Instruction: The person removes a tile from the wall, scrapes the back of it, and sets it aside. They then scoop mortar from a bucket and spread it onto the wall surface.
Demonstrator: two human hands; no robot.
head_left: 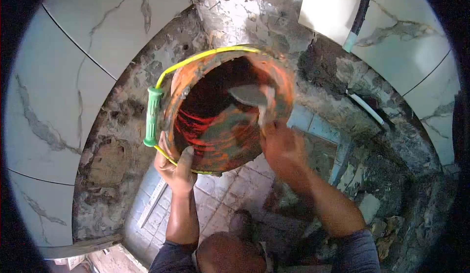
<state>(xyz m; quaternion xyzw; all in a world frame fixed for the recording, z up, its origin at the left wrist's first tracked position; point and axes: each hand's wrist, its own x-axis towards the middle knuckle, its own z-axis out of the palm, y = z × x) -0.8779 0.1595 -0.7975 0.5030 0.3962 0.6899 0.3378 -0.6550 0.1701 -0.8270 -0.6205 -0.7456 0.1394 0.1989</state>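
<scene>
An orange bucket (pixel 281 84), smeared with grey mortar, is tilted so that its mouth faces me. My left hand (pixel 178 170) grips its lower left rim, with the thumb over the edge. The yellow wire handle (pixel 205 53) with its green grip (pixel 153 116) hangs along the bucket's left side. In my right hand (pixel 284 145), at the right rim, is a trowel (pixel 248 95), its blade inside the bucket. Motion blurs this hand, but the fingers are wrapped round the trowel's handle. Dark mortar streaks the inner wall.
Marbled tiles (pixel 58 92) cover the left wall, and more tiles (pixel 396 23) the right. Rough bare wall (pixel 313 92) runs below them. A dark hose (pixel 362 13) hangs at upper right; a white pipe (pixel 366 107) sticks out below it. Dirty small tiles (pixel 225 189) form the floor.
</scene>
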